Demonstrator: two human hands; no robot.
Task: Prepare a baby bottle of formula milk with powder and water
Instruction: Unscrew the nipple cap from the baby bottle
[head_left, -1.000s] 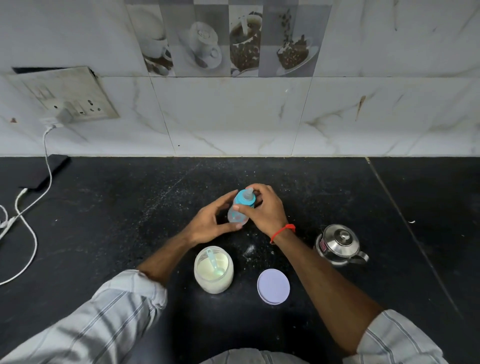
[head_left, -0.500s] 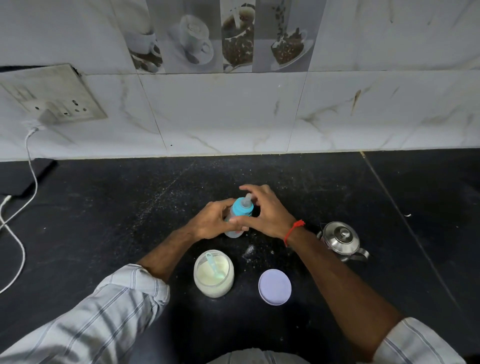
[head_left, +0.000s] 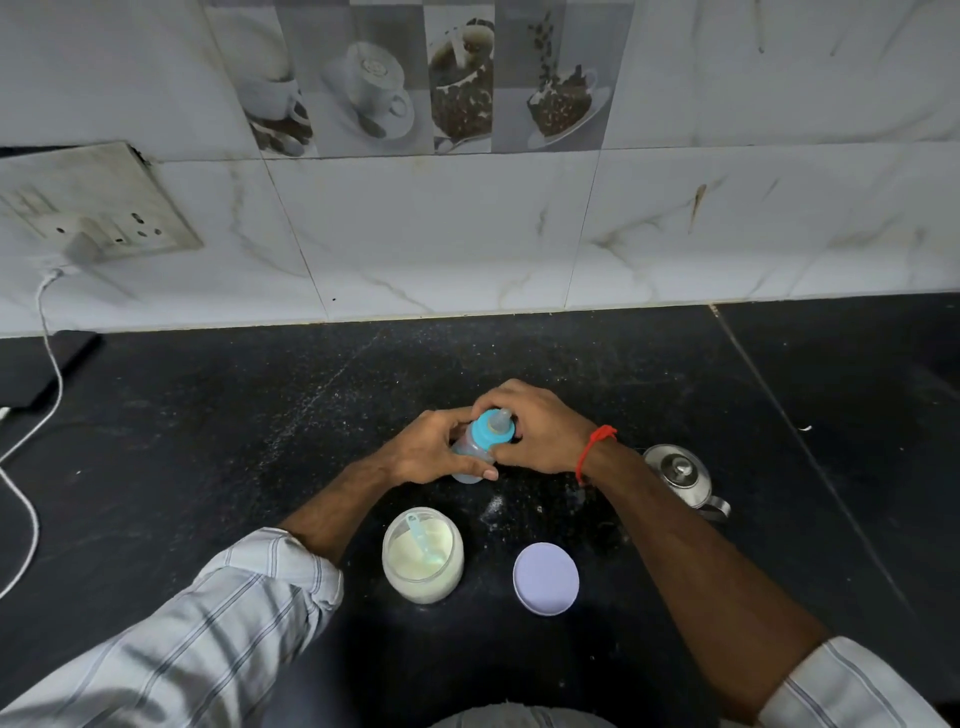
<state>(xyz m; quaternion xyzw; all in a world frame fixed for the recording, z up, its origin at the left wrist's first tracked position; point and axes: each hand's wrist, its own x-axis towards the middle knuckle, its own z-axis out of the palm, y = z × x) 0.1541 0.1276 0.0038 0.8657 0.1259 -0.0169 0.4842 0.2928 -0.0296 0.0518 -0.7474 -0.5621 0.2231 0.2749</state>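
A small clear baby bottle (head_left: 470, 457) with a blue collar and teat (head_left: 492, 428) stands on the black counter (head_left: 260, 441). My left hand (head_left: 428, 452) wraps around the bottle's body. My right hand (head_left: 535, 431) grips the blue collar from the right. Nearer to me stands an open jar of pale formula powder (head_left: 422, 556) with a blue scoop (head_left: 423, 538) lying in it. The jar's lilac lid (head_left: 545, 578) lies flat to its right. A steel lidded water pot (head_left: 680, 475) sits to the right of my right wrist.
A little spilled powder (head_left: 493, 506) marks the counter below the bottle. At far left a white charger cable (head_left: 31, 431) hangs from a wall socket (head_left: 98, 208) next to a dark phone (head_left: 36, 374). A tiled wall (head_left: 467, 234) closes off the back.
My left hand has closed further round the bottle's body. My right hand has shifted round the blue collar. The camera has drifted slightly; the jar, lid and pot stay put.
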